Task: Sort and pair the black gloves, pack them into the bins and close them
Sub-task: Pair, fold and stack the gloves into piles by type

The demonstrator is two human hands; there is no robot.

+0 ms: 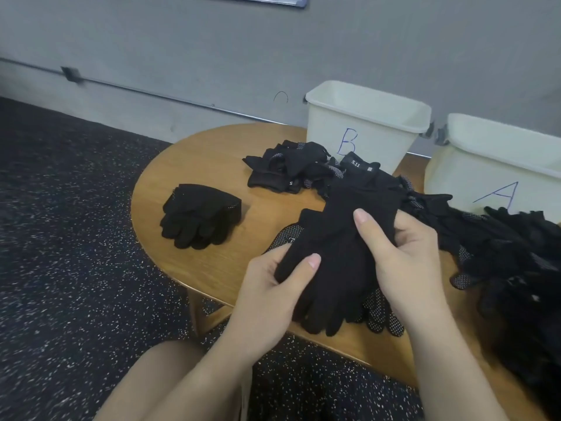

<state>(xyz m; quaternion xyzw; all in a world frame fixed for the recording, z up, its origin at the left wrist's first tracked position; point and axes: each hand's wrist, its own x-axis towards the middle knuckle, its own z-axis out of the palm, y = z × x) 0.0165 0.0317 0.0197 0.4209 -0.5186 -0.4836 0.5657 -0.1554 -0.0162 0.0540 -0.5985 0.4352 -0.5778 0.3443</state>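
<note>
Black glove (343,247) held over near edge of table (212,156), cuff pointing away toward bin B (361,129), fingers hanging toward viewer past table edge. Left hand (273,287) gripping glove's left side, thumb curled on top, fingers underneath. Right hand (403,250) gripping glove's right side, thumb laid across back of glove, fingers wrapped under. Second glove (382,317) with white-dotted palm lying beneath held glove, its dotted fingertips showing at lower right and a dotted patch at upper left. Cuff with white "5.11" tag (355,163) just beyond held glove, touching front of bin B. Loose heap (291,168) of black gloves left of that cuff, in front of bin B, some dotted palms up. Folded stack (200,214) lying apart, well left of held glove, near table's left rim. Large pile (516,268) of black gloves right of held glove, spreading to frame edge, reaching foot of bin A (491,168). Bin A to right of bin B, both cream, both open-topped, letters in blue marker; inside of each not visible. Bins against grey wall (212,50). Dark speckled floor (60,238) left of table. Bare knee (158,375) below left forearm.
</note>
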